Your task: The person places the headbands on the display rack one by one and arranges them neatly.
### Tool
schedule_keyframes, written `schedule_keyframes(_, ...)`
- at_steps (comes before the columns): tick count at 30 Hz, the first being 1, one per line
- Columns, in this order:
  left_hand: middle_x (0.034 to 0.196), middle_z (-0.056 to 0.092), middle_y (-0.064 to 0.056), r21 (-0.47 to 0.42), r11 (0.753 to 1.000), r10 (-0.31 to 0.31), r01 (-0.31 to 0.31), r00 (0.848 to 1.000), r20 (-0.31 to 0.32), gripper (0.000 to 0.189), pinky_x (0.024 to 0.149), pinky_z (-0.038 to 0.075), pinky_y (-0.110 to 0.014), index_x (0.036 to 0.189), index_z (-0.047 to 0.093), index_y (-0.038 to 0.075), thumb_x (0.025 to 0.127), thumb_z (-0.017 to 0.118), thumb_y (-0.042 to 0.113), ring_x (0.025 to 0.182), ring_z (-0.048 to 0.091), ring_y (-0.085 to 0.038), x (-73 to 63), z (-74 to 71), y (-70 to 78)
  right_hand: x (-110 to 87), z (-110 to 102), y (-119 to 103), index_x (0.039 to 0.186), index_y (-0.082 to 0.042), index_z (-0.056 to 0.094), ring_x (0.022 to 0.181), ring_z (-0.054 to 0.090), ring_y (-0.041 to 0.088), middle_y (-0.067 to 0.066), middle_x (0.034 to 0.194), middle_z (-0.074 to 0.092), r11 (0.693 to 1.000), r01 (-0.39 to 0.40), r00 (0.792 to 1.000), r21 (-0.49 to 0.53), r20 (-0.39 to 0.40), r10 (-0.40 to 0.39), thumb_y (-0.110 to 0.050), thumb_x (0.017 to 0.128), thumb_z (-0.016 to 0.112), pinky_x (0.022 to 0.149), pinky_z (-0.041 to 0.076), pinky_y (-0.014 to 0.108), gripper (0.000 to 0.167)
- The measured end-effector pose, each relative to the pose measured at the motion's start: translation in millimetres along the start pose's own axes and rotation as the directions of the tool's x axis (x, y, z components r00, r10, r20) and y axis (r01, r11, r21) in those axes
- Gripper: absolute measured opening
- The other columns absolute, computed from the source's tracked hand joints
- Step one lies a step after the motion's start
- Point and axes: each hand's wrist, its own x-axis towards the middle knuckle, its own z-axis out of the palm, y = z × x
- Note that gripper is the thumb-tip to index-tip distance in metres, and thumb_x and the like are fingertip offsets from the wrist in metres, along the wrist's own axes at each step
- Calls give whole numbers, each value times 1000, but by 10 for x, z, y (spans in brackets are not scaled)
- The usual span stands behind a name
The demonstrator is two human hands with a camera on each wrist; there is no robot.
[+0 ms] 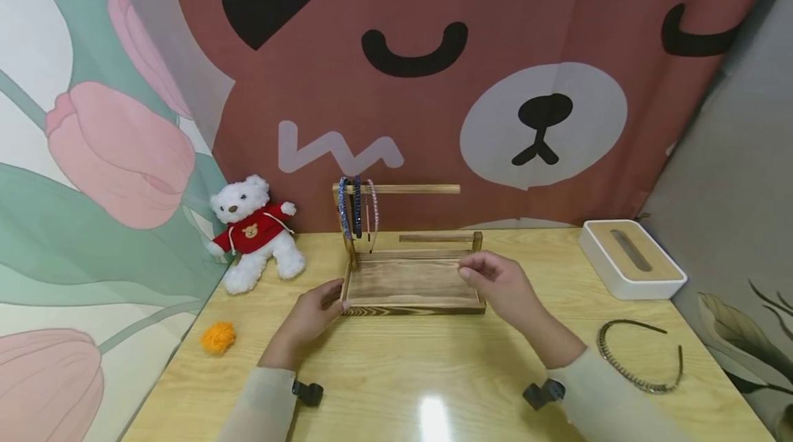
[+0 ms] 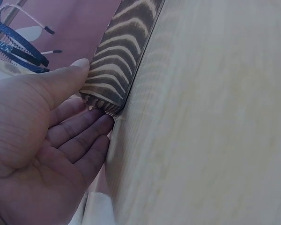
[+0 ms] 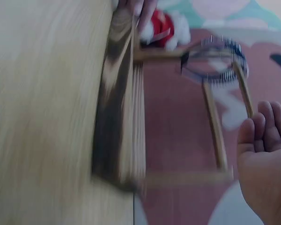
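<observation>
A wooden stand with a tray base and two horizontal bars sits on the table. My left hand grips its front left corner, with the thumb on the upper edge and the fingers around the end. Above the stand's right end is my right hand, its fingers loosely curled and nothing seen in them. In the right wrist view that hand is apart from the wood. On the upper bar hang a light blue headband, a dark blue headband and a pink beaded headband.
A dark toothed headband lies at the right, in front of a white tissue box. At the left sits a white teddy bear in a red hoodie, behind an orange puffy scrunchie. A bear-print curtain hangs behind the table.
</observation>
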Motion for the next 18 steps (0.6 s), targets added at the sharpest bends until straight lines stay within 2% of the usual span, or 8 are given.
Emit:
schedule_keyframes(3, 157, 61, -19, -14, 1000, -9, 9, 1000, 9, 65, 124, 46, -54, 165, 47, 5, 109, 71, 27, 147, 59, -38, -9, 13, -15, -187, -326, 128, 119, -4, 76, 99, 72, 10, 7, 111, 78, 996, -47, 999, -79, 1, 47, -25, 109, 72, 85, 62, 26, 24)
schedule_keyframes(6, 157, 62, -19, -24, 1000, -8, 9, 1000, 14, 64, 123, 47, -54, 165, 47, 5, 109, 71, 26, 147, 59, -37, -14, 28, -17, -376, -678, 281, 123, -9, 75, 105, 69, 6, 9, 121, 77, 968, -148, 989, -201, -3, 151, -34, 111, 68, 88, 60, 26, 29)
schedule_keyframes(9, 156, 63, -19, -18, 1000, 2, -1, 1000, 13, 64, 123, 48, -54, 164, 48, 5, 109, 71, 27, 146, 59, -37, -11, 31, -18, -548, -1009, 465, 130, -8, 74, 110, 69, 10, 11, 129, 76, 914, -249, 966, -320, -21, 256, -41, 111, 66, 86, 59, 26, 39)
schedule_keyframes(12, 154, 64, -18, -9, 1000, 14, -14, 1000, 8, 64, 123, 48, -54, 164, 49, 4, 108, 72, 27, 145, 61, -37, -7, 20, -25, -688, -1278, 657, 134, -5, 72, 115, 69, 23, 16, 132, 74, 856, -325, 943, -401, -64, 327, -46, 110, 66, 84, 59, 30, 48)
schedule_keyframes(15, 154, 64, -19, -2, 1000, 20, -20, 1000, 3, 65, 123, 48, -54, 164, 49, 4, 108, 72, 28, 145, 61, -37, -5, 6, -33, -765, -1502, 816, 131, -1, 72, 112, 71, 33, 18, 124, 76, 799, -353, 932, -487, -114, 343, -47, 110, 66, 83, 60, 38, 51)
schedule_keyframes(18, 155, 63, -19, -6, 1000, 15, -15, 1000, 5, 65, 123, 47, -54, 164, 48, 4, 108, 72, 29, 146, 60, -37, -1, 2, -40, -790, -1660, 914, 125, 2, 72, 102, 73, 31, 17, 113, 78, 751, -365, 928, -551, -146, 344, -45, 110, 67, 78, 58, 39, 50)
